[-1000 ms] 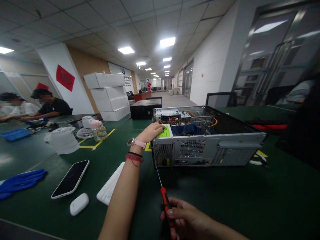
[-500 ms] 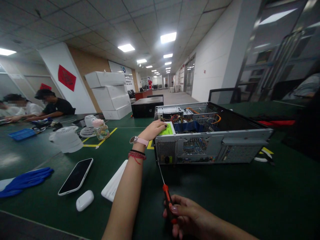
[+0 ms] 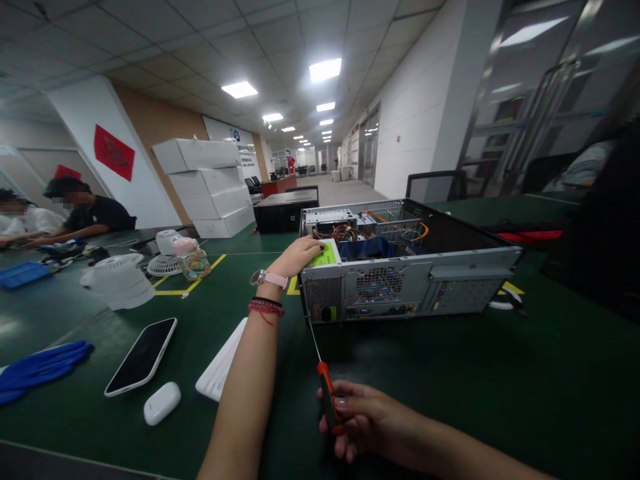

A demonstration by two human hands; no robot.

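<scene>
An opened computer case [image 3: 385, 270] lies on its side, its rear panel facing me. My left hand [image 3: 303, 252] rests at its near left corner, fingers laid over the power supply [image 3: 327, 255] with a yellow-green label; the thumb is hidden. My right hand [image 3: 367, 417] is closed around the handle of a red and black screwdriver [image 3: 327, 393]. The shaft points up and away, its tip at the lower left corner of the rear panel. Whether the tip sits in a screw is too small to tell. Wires and a blue ribbon cable [image 3: 370, 248] show inside the case.
Left of my forearm lie a white power bank [image 3: 220, 367], a phone [image 3: 143, 357], an earbud case [image 3: 163, 403] and blue gloves [image 3: 45, 367]. Farther back stand a clear jug [image 3: 120, 281], a small fan [image 3: 165, 261], white boxes [image 3: 210, 187] and a black case [image 3: 285, 212]. People sit at left.
The whole view has shifted slightly, with everything appearing a little farther left. Both hands keep their places on the case and the screwdriver.
</scene>
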